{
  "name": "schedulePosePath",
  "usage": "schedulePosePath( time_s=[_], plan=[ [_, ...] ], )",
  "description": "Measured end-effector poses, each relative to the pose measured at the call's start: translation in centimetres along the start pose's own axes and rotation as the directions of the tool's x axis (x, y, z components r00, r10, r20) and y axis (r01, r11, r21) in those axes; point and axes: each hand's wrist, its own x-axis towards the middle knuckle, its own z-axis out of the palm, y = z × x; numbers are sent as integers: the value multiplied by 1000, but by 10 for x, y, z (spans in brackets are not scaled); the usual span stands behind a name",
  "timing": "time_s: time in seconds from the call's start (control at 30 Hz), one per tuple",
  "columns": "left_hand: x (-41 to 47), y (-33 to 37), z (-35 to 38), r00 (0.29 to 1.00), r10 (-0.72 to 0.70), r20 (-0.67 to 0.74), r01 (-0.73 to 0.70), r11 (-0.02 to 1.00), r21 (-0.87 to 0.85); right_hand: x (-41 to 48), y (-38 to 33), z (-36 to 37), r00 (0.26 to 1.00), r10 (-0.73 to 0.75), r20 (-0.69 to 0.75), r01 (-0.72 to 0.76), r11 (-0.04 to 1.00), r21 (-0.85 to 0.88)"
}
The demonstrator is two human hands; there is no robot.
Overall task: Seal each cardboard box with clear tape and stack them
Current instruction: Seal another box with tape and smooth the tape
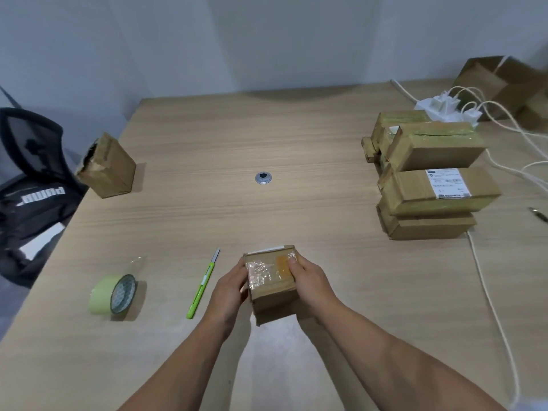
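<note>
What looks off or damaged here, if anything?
The lone box far left has a torn, ragged open end. The stack on the right sits skewed, its boxes misaligned. The tape on the held box is wrinkled.

Small cardboard box (271, 287), lower centre, on table (267, 137): crinkled clear tape across its top; left grip (229, 287) and right grip (311, 280) hold its sides.
Green tape roll (114, 295), lower left.
Green utility knife (203, 284), between roll and box.
Stacked boxes (430, 185), right.
Torn box (108, 167), left.
</note>
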Motion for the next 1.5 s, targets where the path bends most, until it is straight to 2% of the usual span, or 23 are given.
schedulePosePath(
  time_s=[0.07,0.13,0.2,0.27,0.37,0.47,0.53,0.6,0.9,1.13,1.33,1.5],
  plan=[
    [0,-4,-4,995,-46,-93,40,997,-72,-4,-3,-5,998,65,6,-65,988,138],
    [4,-9,-9,979,-76,-188,65,996,-59,-8,-5,-10,988,147,34,-151,933,326],
    [9,-17,-10,980,-109,-167,99,993,-70,-9,-2,-14,975,216,46,-210,846,489],
    [10,-18,-5,976,-178,-128,160,977,-139,-11,2,-16,967,243,73,-243,805,542],
    [8,-15,9,977,-195,-83,174,962,-210,-16,9,-25,969,244,46,-236,852,468],
    [9,-8,26,982,-159,-99,134,966,-220,-15,17,-43,974,136,-181,-112,984,137],
    [8,-4,40,985,-148,-91,128,972,-196,-8,27,-58,948,36,-317,-56,997,-53],
    [6,-3,59,988,-134,-74,120,978,-168,-3,31,-76,924,6,-383,-52,992,-111],
    [0,-15,184,995,-86,-42,82,993,-90,3,57,-200,932,199,-302,-198,980,33],
    [-2,-13,294,1000,-25,-4,25,1000,7,23,94,-294,912,277,-302,-215,951,223],
    [9,-17,347,1000,5,13,-6,996,92,28,94,-343,909,260,-325,-213,962,173],
    [17,-11,374,1000,-10,19,8,997,76,48,97,-365,911,246,-331,-211,968,138]
  ],
)
